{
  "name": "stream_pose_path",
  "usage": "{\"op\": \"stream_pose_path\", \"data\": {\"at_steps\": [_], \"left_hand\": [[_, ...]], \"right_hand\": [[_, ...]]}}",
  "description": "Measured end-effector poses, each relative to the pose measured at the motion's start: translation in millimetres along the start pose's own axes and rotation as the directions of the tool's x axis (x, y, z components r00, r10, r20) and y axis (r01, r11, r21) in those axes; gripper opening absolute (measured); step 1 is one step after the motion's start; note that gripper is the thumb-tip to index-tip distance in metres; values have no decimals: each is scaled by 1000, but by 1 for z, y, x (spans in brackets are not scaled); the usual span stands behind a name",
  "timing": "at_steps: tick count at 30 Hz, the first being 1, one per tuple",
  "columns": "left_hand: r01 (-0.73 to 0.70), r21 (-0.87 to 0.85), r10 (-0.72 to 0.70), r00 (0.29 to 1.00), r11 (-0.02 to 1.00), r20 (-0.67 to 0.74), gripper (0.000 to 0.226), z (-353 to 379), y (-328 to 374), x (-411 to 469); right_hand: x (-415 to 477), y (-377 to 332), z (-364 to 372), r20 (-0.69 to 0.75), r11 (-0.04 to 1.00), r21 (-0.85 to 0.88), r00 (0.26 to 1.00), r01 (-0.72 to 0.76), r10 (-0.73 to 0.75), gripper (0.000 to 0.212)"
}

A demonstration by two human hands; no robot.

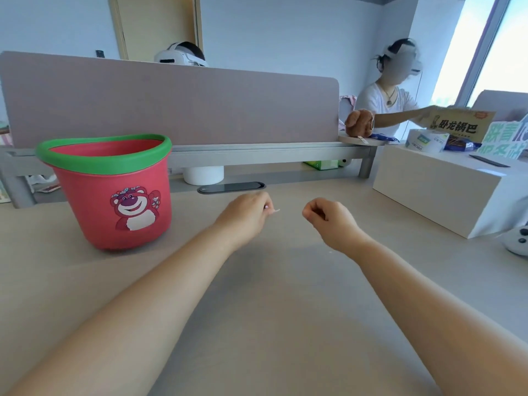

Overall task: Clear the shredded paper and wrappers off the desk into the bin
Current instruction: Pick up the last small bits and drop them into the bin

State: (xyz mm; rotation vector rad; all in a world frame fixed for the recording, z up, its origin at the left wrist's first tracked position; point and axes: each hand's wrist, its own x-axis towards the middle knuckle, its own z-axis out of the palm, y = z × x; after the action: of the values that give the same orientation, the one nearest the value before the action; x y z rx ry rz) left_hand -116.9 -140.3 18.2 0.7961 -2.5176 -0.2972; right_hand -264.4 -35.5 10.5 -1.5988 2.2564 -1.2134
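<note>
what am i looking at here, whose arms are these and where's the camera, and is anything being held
One picture, taken by a wide-angle camera worn on a person's head, looking forward and down. The two bare arms are that person's own. The left hand pinches a tiny pale scrap of paper at its fingertips. The right hand is curled into a loose fist; whether it holds anything is hidden. On the desk stands a red bin with a green rim and a cartoon bear, left of the hands. A white box sits at right.
</note>
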Motion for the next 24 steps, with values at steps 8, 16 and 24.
{"op": "stream_pose_path", "data": {"at_steps": [8,16,24], "left_hand": [[92,127,-45,943,988,-330,17,-129,-33,-4],[405,160,-320,864,900,-388,16,-202,-111,-25],[431,198,-394,897,880,-202,22,-206,-139,-29]], "right_hand": [[58,-127,21,-5,942,183,958,282,-286,13],[109,-224,89,25,889,201,905,411,-424,33],[125,-230,113,83,934,110,933,341,-350,23]]}}
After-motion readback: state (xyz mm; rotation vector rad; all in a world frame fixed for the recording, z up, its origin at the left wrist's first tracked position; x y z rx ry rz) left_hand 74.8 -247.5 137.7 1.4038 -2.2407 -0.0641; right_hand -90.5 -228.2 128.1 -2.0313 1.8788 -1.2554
